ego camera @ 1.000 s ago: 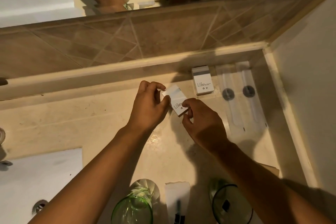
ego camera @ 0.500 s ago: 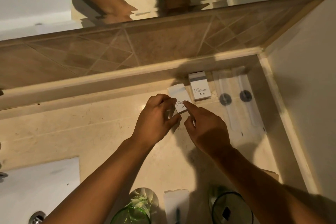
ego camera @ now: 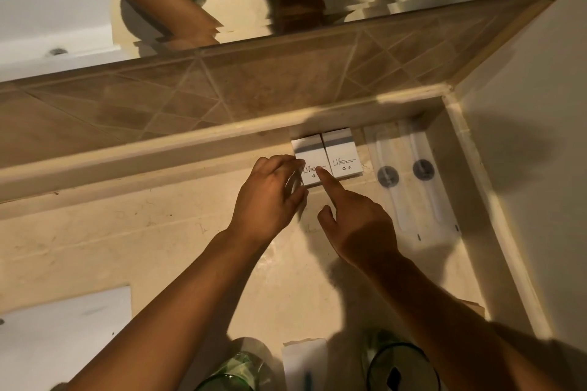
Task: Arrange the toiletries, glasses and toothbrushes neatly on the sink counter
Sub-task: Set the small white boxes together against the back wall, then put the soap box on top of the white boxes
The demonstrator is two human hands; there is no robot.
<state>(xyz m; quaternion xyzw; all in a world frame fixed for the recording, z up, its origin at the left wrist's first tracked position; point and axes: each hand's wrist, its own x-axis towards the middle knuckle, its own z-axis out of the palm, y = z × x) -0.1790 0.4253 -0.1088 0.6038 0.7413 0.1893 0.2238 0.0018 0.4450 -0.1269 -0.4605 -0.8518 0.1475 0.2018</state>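
Two small white toiletry boxes lie side by side against the back ledge of the beige counter point(ego camera: 158, 247). The left box point(ego camera: 309, 155) touches the right box point(ego camera: 341, 152). My left hand point(ego camera: 270, 197) rests its fingertips on the left box's left edge. With its index finger stretched out, my right hand point(ego camera: 355, 219) presses the left box's lower right corner. Two wrapped toothbrushes point(ego camera: 409, 181) lie parallel to the right of the boxes. Two green glasses, one point(ego camera: 235, 368) left and one point(ego camera: 400, 365) right, stand at the near edge.
A white paper sachet point(ego camera: 305, 362) lies between the glasses. The white sink basin point(ego camera: 63, 336) is at the lower left. A tiled backsplash point(ego camera: 222, 89) and mirror rise behind the counter. A white wall point(ego camera: 524, 168) closes the right side.
The left box, held between both hands in the air a second ago, has moved back and now lies flat against the right box. My hands followed it toward the ledge.
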